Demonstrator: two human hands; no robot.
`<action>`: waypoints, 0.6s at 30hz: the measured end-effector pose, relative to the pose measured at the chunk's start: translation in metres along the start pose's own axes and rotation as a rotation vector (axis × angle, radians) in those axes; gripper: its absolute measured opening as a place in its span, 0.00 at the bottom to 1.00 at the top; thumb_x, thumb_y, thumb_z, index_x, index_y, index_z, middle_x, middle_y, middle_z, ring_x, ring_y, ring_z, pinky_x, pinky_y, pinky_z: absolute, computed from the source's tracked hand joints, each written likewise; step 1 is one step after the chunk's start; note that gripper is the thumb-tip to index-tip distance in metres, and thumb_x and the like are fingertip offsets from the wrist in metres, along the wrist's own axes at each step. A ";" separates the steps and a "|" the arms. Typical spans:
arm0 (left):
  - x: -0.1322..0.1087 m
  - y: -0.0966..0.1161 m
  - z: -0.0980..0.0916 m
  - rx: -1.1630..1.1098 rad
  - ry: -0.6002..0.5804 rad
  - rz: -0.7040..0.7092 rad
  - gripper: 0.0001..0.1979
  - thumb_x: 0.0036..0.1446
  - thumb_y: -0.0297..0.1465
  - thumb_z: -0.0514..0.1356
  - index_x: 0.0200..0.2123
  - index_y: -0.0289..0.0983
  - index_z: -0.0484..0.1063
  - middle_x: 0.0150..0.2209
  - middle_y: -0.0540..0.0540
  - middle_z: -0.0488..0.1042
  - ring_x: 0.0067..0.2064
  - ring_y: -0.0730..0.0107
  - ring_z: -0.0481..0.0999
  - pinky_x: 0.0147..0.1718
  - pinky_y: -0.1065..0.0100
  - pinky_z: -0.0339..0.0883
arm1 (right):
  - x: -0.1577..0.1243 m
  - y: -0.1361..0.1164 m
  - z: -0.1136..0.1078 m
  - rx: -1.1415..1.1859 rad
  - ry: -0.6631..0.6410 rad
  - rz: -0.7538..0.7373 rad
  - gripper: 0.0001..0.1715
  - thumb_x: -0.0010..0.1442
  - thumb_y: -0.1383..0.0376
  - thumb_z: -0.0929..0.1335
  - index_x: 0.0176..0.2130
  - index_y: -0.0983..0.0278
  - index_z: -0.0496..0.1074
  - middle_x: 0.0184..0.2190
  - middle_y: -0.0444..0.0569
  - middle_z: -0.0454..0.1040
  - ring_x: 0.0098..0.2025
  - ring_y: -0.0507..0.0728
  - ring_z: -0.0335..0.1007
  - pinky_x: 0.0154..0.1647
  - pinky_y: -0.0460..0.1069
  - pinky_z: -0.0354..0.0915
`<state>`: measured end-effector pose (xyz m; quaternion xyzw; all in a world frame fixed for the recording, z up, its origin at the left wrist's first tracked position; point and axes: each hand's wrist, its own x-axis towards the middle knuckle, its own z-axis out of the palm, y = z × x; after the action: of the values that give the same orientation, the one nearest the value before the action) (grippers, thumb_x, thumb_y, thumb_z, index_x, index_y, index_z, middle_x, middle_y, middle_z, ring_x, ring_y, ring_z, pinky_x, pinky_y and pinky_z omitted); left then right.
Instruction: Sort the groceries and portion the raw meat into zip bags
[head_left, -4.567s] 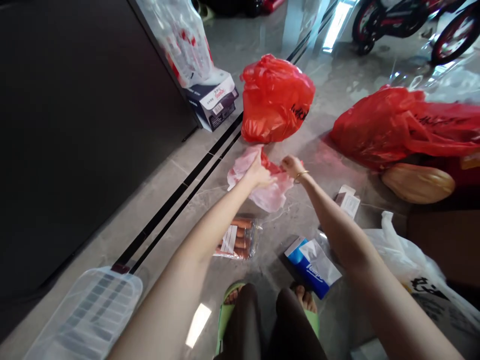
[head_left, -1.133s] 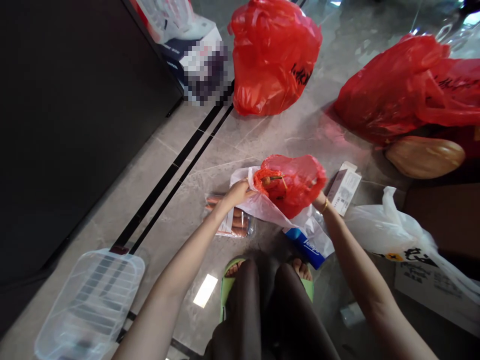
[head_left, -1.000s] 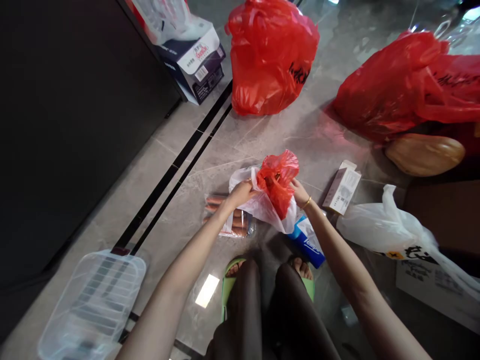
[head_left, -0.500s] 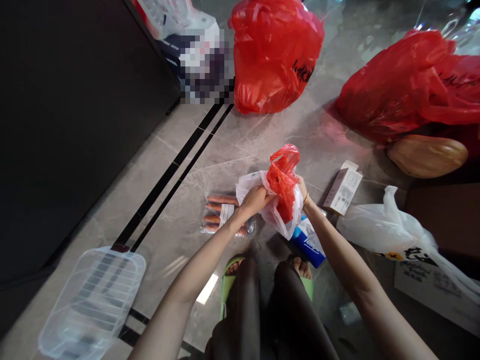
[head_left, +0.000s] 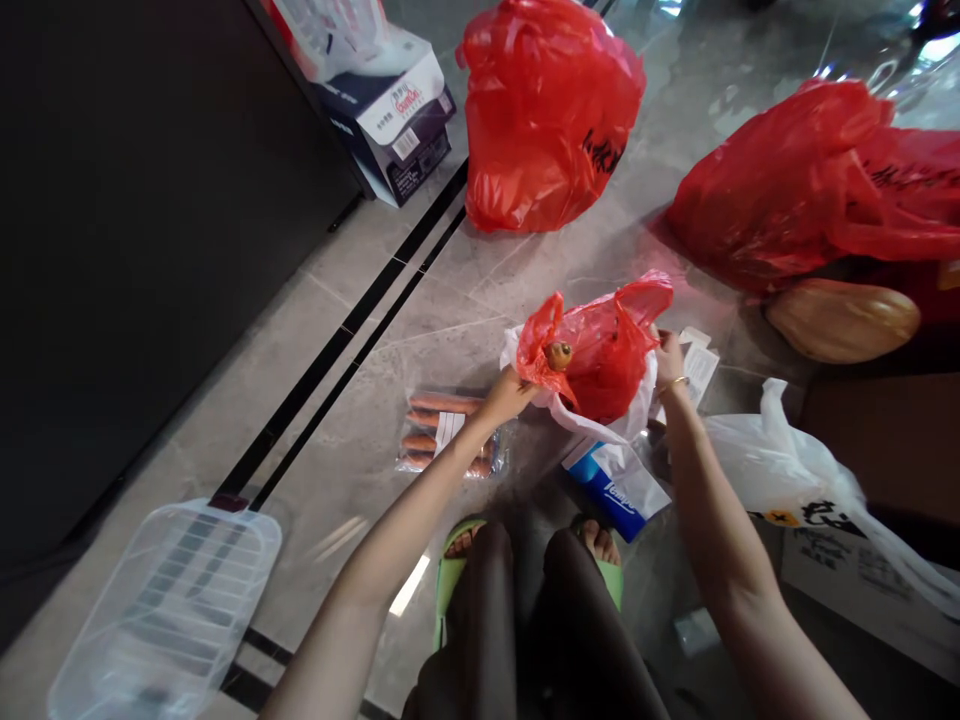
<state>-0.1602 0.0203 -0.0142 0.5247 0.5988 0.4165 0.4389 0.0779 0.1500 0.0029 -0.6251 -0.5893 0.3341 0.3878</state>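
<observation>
A red plastic bag (head_left: 604, 365) sits inside a white plastic bag (head_left: 637, 410), its mouth spread wide above the floor between my hands. My left hand (head_left: 513, 394) is closed on the left side of the bags' rims. On the right side my right hand (head_left: 669, 362), with a bracelet at its wrist, grips the edge; its fingertips are partly hidden by plastic. A small brownish round thing (head_left: 558, 355) shows at the left of the red bag's opening. Beneath the bags lies a blue and white Tempo tissue pack (head_left: 619, 490). A clear pack of sausages (head_left: 427, 440) lies left, under my left forearm.
Large red bags stand ahead (head_left: 551, 120) and at right (head_left: 787, 190). Near the right one are a tan oblong object (head_left: 844, 320), a small white box (head_left: 699, 370) and a tied white bag (head_left: 795, 450). A clear plastic bin (head_left: 165, 600) stands lower left; a printed carton (head_left: 397, 130) upper left.
My right hand has moved right and the bags, bunched before, are now spread apart. The red bag's opening has widened and the brownish thing has come into view.
</observation>
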 end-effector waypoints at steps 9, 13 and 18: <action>0.006 0.000 0.008 0.241 -0.144 0.238 0.14 0.58 0.26 0.56 0.46 0.38 0.74 0.49 0.44 0.75 0.53 0.62 0.70 0.56 0.60 0.61 | -0.078 -0.095 -0.011 -0.138 -0.476 -0.173 0.20 0.54 0.50 0.69 0.36 0.64 0.73 0.26 0.47 0.75 0.27 0.53 0.70 0.27 0.46 0.64; 0.010 0.013 0.002 0.380 -0.184 0.328 0.12 0.60 0.28 0.54 0.45 0.39 0.74 0.51 0.44 0.73 0.56 0.61 0.67 0.58 0.59 0.56 | -0.086 -0.088 0.015 -0.115 -0.468 -0.151 0.20 0.53 0.51 0.69 0.32 0.66 0.74 0.24 0.46 0.75 0.27 0.53 0.70 0.27 0.45 0.63; 0.024 0.009 -0.010 0.568 -0.138 0.295 0.15 0.59 0.26 0.53 0.48 0.37 0.71 0.54 0.42 0.70 0.59 0.60 0.62 0.61 0.57 0.48 | -0.074 -0.086 0.002 -0.075 -0.315 -0.113 0.18 0.52 0.54 0.70 0.33 0.67 0.76 0.26 0.48 0.76 0.27 0.54 0.72 0.27 0.46 0.66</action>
<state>-0.1692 0.0449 -0.0052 0.7343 0.5773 0.2555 0.2496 0.0290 0.0773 0.0746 -0.5451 -0.6890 0.3833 0.2852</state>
